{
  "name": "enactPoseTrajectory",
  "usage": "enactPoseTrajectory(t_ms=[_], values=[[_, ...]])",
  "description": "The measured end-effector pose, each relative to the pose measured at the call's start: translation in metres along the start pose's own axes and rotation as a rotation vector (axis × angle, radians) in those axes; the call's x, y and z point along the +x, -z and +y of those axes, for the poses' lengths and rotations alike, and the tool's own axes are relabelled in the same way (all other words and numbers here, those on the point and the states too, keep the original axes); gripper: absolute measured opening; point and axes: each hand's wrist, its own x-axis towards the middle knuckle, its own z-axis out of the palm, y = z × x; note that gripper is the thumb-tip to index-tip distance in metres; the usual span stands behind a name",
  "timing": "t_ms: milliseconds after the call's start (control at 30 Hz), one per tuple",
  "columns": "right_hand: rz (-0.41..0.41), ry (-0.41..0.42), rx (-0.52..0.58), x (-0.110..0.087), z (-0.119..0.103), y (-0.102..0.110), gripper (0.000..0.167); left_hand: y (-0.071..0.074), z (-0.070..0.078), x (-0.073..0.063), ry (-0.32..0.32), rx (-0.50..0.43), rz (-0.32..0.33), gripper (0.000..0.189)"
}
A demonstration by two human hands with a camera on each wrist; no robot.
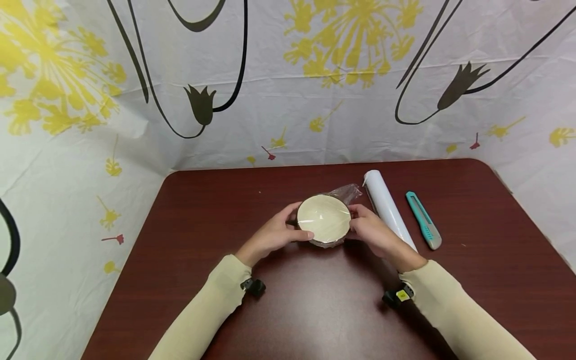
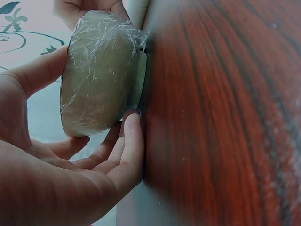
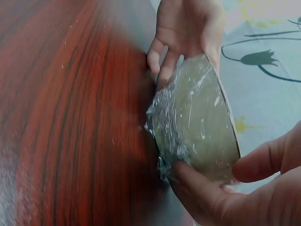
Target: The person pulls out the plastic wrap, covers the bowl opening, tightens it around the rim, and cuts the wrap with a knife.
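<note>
A cream-coloured bowl (image 1: 324,218) stands upright on the table, with clear plastic wrap (image 3: 171,127) stretched across its mouth and crumpled down its outside. My left hand (image 1: 281,229) holds the bowl from the left, thumb at the rim and the other fingers around its side and low by the foot. From the right, my right hand (image 1: 371,227) holds the bowl with thumb at the rim and fingers pressing the wrap against the wall. A loose flap of wrap (image 1: 347,193) sticks out behind the bowl. In the left wrist view the bowl's foot (image 2: 138,77) shows close to the tabletop.
A white roll of plastic wrap (image 1: 388,205) lies just right of the bowl, partly behind my right forearm. Farther right is a teal utility knife (image 1: 424,220). The dark red wooden table (image 1: 216,200) meets a flower-printed sheet (image 1: 270,115) at its back and left edges.
</note>
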Motion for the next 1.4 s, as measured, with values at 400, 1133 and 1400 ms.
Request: enactPoseTrajectory(t_ms=[400, 1133, 1400], values=[[0.025, 0.046, -0.309, -0.003, -0.016, 0.020, 0.048, 0.001, -0.001, 0.001, -0.028, -0.001, -0.015, 0.093], [-0.087, 0.115, -0.587, 0.057, -0.019, 0.020, 0.066, 0.001, -0.004, 0.000, -0.014, -0.049, -0.047, 0.092], [-0.091, 0.030, -0.516, 0.048, -0.017, 0.018, 0.074, 0.002, -0.003, 0.001, -0.033, -0.021, -0.037, 0.091]])
